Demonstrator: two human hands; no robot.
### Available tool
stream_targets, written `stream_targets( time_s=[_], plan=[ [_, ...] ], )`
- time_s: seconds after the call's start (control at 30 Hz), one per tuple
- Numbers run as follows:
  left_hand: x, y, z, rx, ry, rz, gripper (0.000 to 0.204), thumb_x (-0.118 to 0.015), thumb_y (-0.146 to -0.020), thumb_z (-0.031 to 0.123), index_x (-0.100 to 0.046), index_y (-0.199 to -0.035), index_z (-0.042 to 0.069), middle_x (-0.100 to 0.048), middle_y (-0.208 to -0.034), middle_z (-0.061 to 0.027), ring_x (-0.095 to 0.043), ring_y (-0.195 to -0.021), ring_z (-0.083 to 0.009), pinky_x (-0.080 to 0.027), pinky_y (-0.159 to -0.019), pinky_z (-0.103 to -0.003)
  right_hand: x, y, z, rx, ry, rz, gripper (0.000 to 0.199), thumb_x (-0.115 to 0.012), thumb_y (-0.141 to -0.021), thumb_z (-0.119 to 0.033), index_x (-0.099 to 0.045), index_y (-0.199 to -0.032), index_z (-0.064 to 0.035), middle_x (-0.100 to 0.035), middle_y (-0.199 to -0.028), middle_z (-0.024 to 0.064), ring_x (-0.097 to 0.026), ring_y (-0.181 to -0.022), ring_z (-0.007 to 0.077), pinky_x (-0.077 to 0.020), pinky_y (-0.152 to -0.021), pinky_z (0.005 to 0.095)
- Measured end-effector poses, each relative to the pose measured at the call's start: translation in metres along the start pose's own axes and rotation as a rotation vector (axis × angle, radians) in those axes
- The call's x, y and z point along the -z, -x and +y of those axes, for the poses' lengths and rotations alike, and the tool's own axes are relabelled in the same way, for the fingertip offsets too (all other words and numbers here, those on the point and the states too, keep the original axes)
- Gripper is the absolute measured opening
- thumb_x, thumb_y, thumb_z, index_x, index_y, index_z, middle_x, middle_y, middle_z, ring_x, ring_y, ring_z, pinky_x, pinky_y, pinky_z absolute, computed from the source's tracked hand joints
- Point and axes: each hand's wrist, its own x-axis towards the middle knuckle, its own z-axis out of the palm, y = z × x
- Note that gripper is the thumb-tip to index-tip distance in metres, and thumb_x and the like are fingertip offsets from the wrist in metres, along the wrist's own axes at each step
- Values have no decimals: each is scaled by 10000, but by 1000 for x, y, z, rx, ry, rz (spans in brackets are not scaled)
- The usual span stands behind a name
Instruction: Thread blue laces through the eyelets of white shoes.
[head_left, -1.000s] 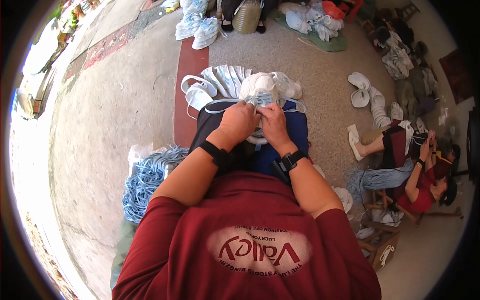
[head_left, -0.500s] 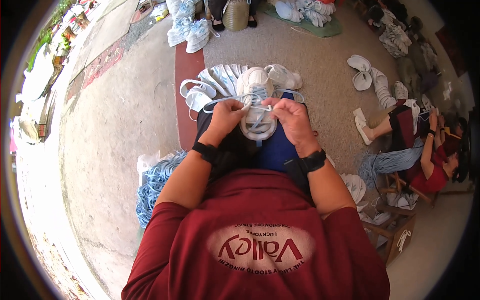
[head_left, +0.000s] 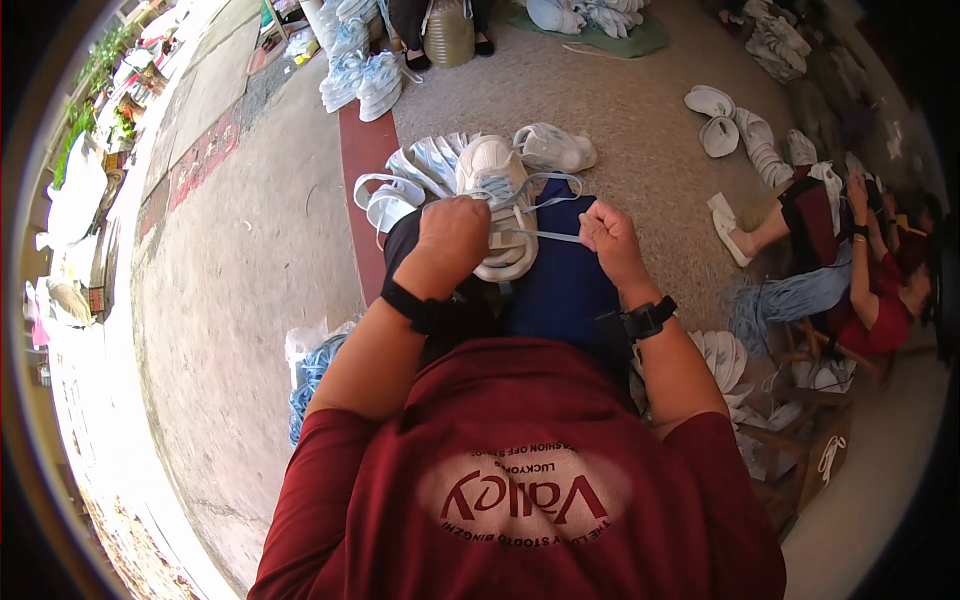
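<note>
A white sneaker [head_left: 497, 175] lies on my lap, toe pointing away from me. My left hand [head_left: 452, 238] grips its side near the tongue, fingers closed over the shoe. My right hand [head_left: 608, 236] is fisted around a pale blue lace [head_left: 545, 236] that runs taut from the shoe across to it. Both wrists wear black bands. Just beyond the shoe, a row of white sneakers [head_left: 425, 165] stands packed on the floor.
A bundle of blue laces [head_left: 310, 375] in a bag lies left of my knee. A red painted strip [head_left: 362, 160] runs along the concrete. A seated person in red [head_left: 870, 290] works at right, with white shoes [head_left: 735, 125] scattered on the mat.
My hands have separated: the right one moved out to the right, drawing the lace taut, while the left stayed on the shoe. The view shifted slightly.
</note>
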Motion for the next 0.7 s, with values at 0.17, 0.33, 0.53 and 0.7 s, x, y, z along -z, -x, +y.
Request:
stream_targets(
  time_s=[0.17, 0.33, 0.53, 0.7],
  plan=[
    [14, 74, -91, 201, -39, 74, 91, -487, -749, 0, -553, -811, 8, -607, -837, -194, -604, -816, -349, -489, -684, -423, 93, 28, 17, -36, 364, 200, 177, -621, -798, -134, -500, -713, -35, -443, -606, -1, -414, -561, 93, -371, -530, 262],
    [5, 127, -127, 510, -18, -26, 60, -538, -787, 74, -522, -800, 18, -610, -754, -188, -601, -763, -376, -467, -651, -449, 125, 65, 34, -158, 649, 97, 109, -651, -722, -102, -591, -744, -14, -535, -608, 62, -497, -554, 140, -402, -544, 282],
    [-16, 138, -137, 639, 241, 78, 68, -598, -753, 115, -630, -732, 59, -617, -705, -143, -610, -678, -315, -473, -598, -389, 145, 93, 60, -226, 747, 197, 113, -650, -706, -109, -630, -770, -19, -570, -641, 115, -561, -587, 209, -431, -569, 315],
    [-18, 153, -166, 671, 354, 110, 89, -623, -733, 129, -669, -765, 60, -626, -694, -166, -625, -683, -316, -484, -620, -387, 148, 96, 50, -165, 953, 223, 76, -629, -684, -60, -630, -752, -26, -561, -721, 144, -567, -730, 319, -448, -632, 390]
  ],
)
